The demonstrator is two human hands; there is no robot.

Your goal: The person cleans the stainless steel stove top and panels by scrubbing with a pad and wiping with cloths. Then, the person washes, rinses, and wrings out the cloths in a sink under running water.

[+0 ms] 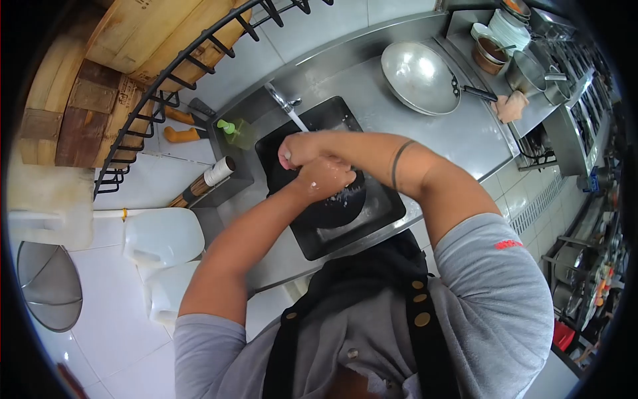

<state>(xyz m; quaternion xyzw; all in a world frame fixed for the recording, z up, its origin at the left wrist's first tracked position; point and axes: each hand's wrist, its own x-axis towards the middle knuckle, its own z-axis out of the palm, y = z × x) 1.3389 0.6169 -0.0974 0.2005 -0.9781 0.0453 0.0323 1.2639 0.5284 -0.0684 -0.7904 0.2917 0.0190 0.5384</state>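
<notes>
My right hand (300, 149) is beside the stream of water (299, 122) from the metal faucet (286, 102), over the black sink basin (389, 206). Its fingers are curled in, and whatever they may hold is hidden. My left hand (324, 179) lies against it, just below the right wrist, with bent fingers and a white fleck of suds on the back. What lies inside its fingers does not show either. Under both hands is a round black thing (340, 207), wet and dotted with white bits; my hands and forearms partly cover it.
A wok (420, 78) rests on the steel counter (362, 76) at right, near a cloth (510, 106) and pots (527, 70). A green-topped soap bottle (236, 133) stands left of the basin. A black wire rack (199, 43) juts in overhead. White jugs (163, 236) stand at left.
</notes>
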